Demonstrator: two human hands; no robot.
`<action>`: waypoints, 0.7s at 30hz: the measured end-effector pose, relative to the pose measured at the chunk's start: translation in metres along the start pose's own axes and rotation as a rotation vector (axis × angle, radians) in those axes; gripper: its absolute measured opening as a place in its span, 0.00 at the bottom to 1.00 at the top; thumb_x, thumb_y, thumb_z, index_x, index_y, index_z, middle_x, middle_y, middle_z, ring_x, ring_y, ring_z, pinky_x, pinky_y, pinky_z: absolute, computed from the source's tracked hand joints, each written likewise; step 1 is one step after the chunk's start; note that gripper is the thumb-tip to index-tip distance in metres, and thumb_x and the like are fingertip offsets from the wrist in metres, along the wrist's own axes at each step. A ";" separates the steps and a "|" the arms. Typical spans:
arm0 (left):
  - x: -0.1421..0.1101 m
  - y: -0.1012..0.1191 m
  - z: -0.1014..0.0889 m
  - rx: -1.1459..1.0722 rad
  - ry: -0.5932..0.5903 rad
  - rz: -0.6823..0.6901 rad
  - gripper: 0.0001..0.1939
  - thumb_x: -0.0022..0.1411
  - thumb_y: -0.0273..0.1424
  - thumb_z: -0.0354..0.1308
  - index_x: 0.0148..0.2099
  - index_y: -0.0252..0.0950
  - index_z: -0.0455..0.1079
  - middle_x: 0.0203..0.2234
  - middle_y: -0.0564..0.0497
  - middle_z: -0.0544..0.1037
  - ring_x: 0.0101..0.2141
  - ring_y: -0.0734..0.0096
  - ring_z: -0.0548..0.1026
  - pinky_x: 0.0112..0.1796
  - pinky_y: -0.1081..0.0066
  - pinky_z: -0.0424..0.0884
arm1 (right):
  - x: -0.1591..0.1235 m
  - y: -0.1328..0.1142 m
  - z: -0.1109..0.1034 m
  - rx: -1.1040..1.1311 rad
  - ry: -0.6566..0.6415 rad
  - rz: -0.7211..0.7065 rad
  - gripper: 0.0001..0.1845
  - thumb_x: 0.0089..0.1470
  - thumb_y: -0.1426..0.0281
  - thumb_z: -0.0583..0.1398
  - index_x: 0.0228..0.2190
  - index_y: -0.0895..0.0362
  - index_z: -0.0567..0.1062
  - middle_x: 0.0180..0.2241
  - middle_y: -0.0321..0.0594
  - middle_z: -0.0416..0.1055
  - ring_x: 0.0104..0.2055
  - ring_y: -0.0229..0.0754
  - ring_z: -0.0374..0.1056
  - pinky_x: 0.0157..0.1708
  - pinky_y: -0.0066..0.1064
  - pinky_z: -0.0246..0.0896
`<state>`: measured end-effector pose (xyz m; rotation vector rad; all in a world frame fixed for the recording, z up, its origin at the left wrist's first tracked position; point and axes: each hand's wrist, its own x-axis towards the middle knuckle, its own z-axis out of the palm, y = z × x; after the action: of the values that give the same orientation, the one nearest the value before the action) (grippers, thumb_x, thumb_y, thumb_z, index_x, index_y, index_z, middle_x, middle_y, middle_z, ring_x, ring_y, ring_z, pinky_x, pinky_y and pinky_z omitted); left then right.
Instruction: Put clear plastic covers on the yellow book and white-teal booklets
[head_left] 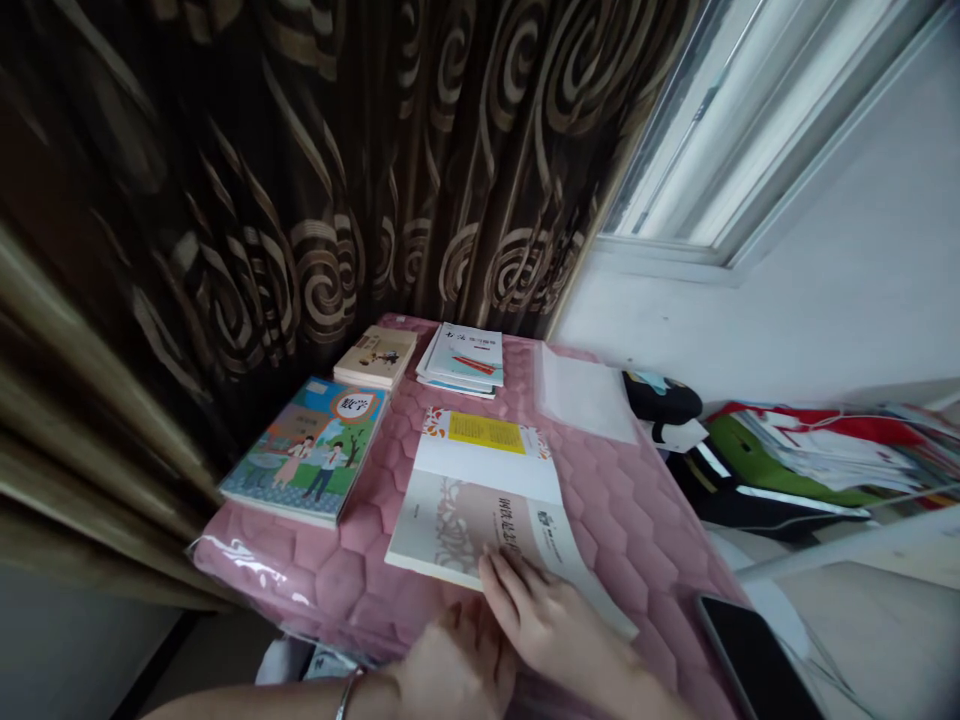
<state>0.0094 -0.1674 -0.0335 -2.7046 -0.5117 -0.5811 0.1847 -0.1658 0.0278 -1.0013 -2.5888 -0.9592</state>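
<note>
A paperback book (465,530) lies open on the pink quilted tabletop (360,560), its title page showing Chinese characters and a pale floral print. Its cover flap (484,432), yellow and white, is folded out toward the far side. My right hand (551,620) rests on the near part of the page, fingers stretched out over the paper. Just to its left, my left hand (457,660) is curled closed by the book's near edge, with a bracelet (346,692) at the wrist. Whatever its fingers hold, if anything, is hidden.
Left of the book lie a mathematics textbook (307,450) and a small stack of tan books (375,357). Behind it sits a stack of white booklets (466,355). A translucent plastic sheet (585,395), a black pouch (661,397) and a phone (757,655) are at the right.
</note>
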 end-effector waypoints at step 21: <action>0.074 -0.172 0.014 -0.575 -0.028 -1.136 0.16 0.57 0.29 0.60 0.49 0.36 0.70 0.53 0.39 0.72 0.54 0.52 0.70 0.53 0.58 0.65 | -0.047 -0.069 0.052 0.169 0.116 0.245 0.23 0.55 0.54 0.61 0.48 0.54 0.74 0.52 0.43 0.73 0.57 0.50 0.64 0.57 0.38 0.57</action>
<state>0.0067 0.0101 0.0283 -2.6529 -2.2104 -1.0637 0.1762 -0.1957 -0.0652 -1.1474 -2.3395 -0.7032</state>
